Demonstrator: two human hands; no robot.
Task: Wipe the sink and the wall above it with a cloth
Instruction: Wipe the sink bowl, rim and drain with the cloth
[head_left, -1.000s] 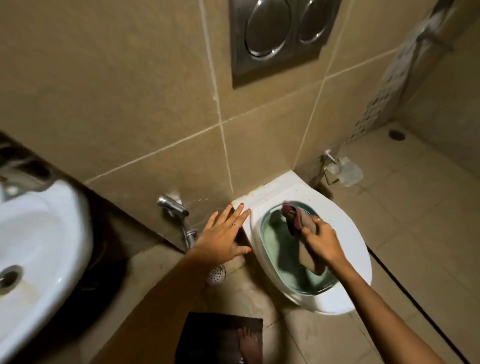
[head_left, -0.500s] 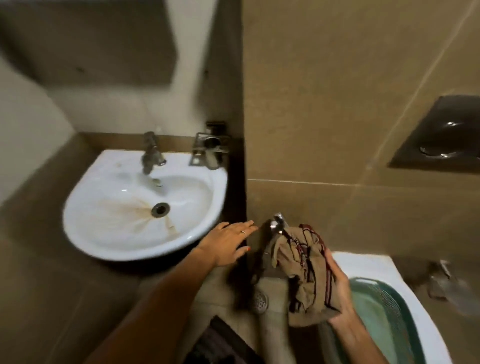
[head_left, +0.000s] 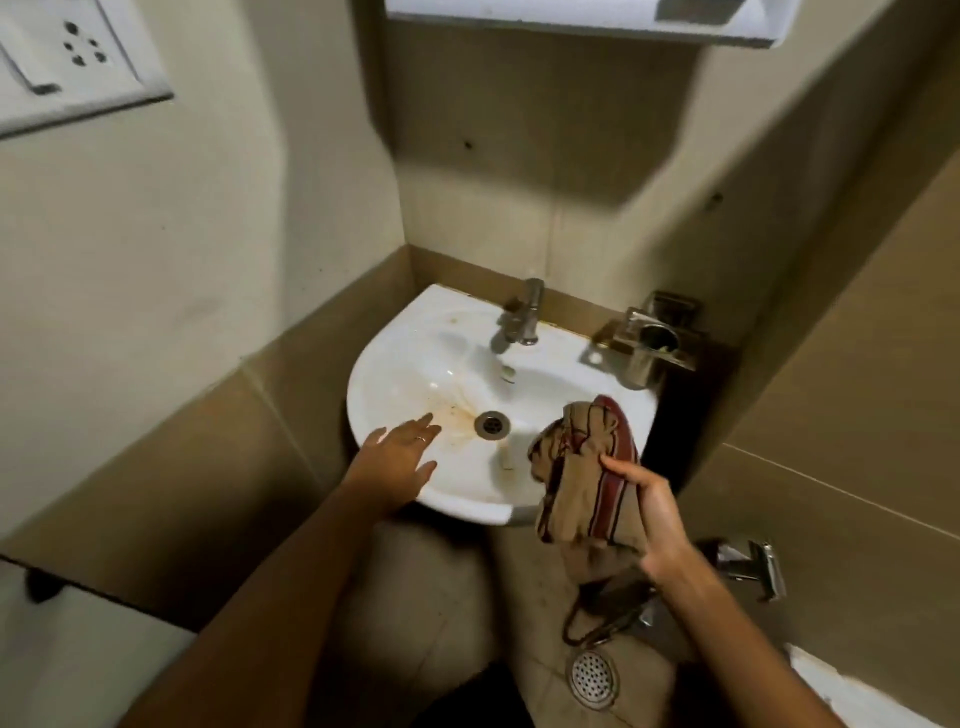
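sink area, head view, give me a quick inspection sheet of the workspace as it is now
surface: white sink with brown stains running to the drain; no water seen running from the tap.
job's things: brown cloth with red stripes, bunched, held over the sink's right rim; wall above the sink bare, a few dark specks.
clutter: metal holder at the sink's right rear corner.
hands: left hand open, empty, over the sink's front-left rim; right hand gripping the cloth.
cables: nothing seen.
surroundings: socket plate on the left wall, white fixture overhead, floor drain below, metal fitting on the right wall.
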